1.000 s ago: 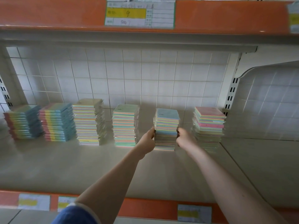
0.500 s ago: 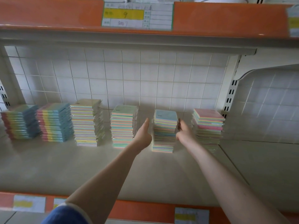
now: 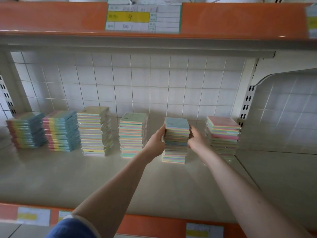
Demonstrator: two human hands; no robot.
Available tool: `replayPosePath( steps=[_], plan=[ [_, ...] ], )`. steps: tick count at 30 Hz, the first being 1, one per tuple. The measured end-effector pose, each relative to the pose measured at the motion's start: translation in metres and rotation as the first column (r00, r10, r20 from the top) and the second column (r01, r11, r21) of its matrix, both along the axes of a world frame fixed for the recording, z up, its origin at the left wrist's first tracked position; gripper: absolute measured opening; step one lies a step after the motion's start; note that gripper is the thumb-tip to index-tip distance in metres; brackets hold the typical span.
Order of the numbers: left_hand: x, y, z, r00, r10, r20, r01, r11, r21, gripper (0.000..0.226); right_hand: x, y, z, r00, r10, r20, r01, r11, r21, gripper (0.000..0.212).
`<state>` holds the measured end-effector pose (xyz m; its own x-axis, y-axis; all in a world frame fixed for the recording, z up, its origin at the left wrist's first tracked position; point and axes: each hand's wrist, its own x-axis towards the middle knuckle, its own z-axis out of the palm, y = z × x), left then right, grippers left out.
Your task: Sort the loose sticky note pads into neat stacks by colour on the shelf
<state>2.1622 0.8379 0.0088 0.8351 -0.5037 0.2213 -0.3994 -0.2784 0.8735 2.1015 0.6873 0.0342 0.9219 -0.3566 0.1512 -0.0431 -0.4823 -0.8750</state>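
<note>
Several stacks of sticky note pads stand in a row along the back of the shelf (image 3: pixel 120 177). The blue-topped stack (image 3: pixel 176 134) stands fifth from the left, and both hands hold it. My left hand (image 3: pixel 155 143) grips its left side, thumb toward the front. My right hand (image 3: pixel 197 141) grips its right side with curled fingers. To the left is the green-topped stack (image 3: pixel 133 134). To the right stands the pink-topped stack (image 3: pixel 223 134), its pads slightly uneven.
A yellow-topped stack (image 3: pixel 93 131) and two rainbow-edged stacks (image 3: pixel 61 131) (image 3: pixel 25 130) fill the left end. A tiled wall (image 3: pixel 137 86) backs the shelf. The upper shelf's orange edge with a price label (image 3: pixel 143 18) hangs overhead. A slotted upright (image 3: pixel 247 100) bounds the right side.
Half a second ago both hands were a little off the blue-topped stack with thumbs raised. They have closed back onto its sides. The stack stays in place.
</note>
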Motion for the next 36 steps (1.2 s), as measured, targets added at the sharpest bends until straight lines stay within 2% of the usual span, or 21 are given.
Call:
replayPosePath(
  steps=[6, 8, 10, 12, 14, 16, 19, 22, 27, 29, 32, 36],
  plan=[
    [0.001, 0.000, -0.002, 1.000, -0.006, -0.029, 0.006, 1.000, -0.022, 0.089, -0.001, -0.003, -0.002, 0.998, -0.059, -0.019, 0.059, 0.998, 0.011, 0.064],
    [0.008, -0.002, -0.013, 0.998, 0.012, -0.054, -0.015, 0.999, -0.050, 0.085, -0.002, -0.004, -0.006, 0.993, -0.093, -0.071, 0.093, 0.996, 0.006, 0.054],
    [0.006, -0.001, -0.018, 0.992, 0.058, -0.116, -0.065, 0.996, -0.063, 0.082, -0.005, -0.005, -0.012, 0.983, -0.094, -0.156, 0.096, 0.995, 0.004, 0.057],
    [0.001, 0.000, -0.021, 0.986, 0.068, -0.154, -0.082, 0.993, -0.088, 0.068, -0.010, -0.006, -0.021, 0.969, -0.063, -0.238, 0.063, 0.998, -0.008, 0.062],
    [-0.011, 0.003, -0.019, 0.981, 0.056, -0.187, -0.078, 0.991, -0.111, 0.058, -0.016, -0.005, -0.029, 0.958, -0.022, -0.286, 0.010, 0.999, -0.043, 0.053],
    [-0.016, 0.003, -0.023, 0.978, 0.008, -0.210, -0.040, 0.988, -0.147, 0.063, -0.019, -0.003, -0.034, 0.958, -0.015, -0.286, -0.008, 0.997, -0.078, 0.043],
    [-0.022, 0.002, -0.025, 0.979, -0.004, -0.202, -0.025, 0.989, -0.143, 0.075, -0.021, -0.002, -0.037, 0.957, -0.013, -0.288, -0.011, 0.997, -0.080, 0.050],
    [-0.026, 0.001, -0.024, 0.981, 0.008, -0.193, -0.035, 0.990, -0.137, 0.077, -0.022, -0.001, -0.037, 0.961, -0.012, -0.276, -0.016, 0.995, -0.100, 0.056],
    [-0.028, 0.007, -0.030, 0.965, 0.047, -0.258, -0.075, 0.992, -0.099, 0.088, -0.022, 0.000, -0.044, 0.964, -0.038, -0.262, 0.008, 0.993, -0.114, 0.052],
    [-0.034, 0.008, -0.031, 0.941, 0.136, -0.308, -0.148, 0.989, -0.017, 0.086, -0.025, 0.000, -0.049, 0.967, -0.032, -0.254, 0.001, 0.993, -0.122, 0.052],
    [-0.038, 0.008, -0.032, 0.932, 0.236, -0.275, -0.218, 0.971, 0.093, 0.063, -0.030, -0.004, -0.055, 0.969, -0.018, -0.248, -0.024, 0.986, -0.163, 0.063],
    [-0.044, 0.006, -0.031, 0.933, 0.296, -0.205, -0.254, 0.945, 0.205, 0.070, -0.050, -0.005, -0.055, 0.970, -0.061, -0.237, -0.004, 0.964, -0.266, 0.066]
  ],
)
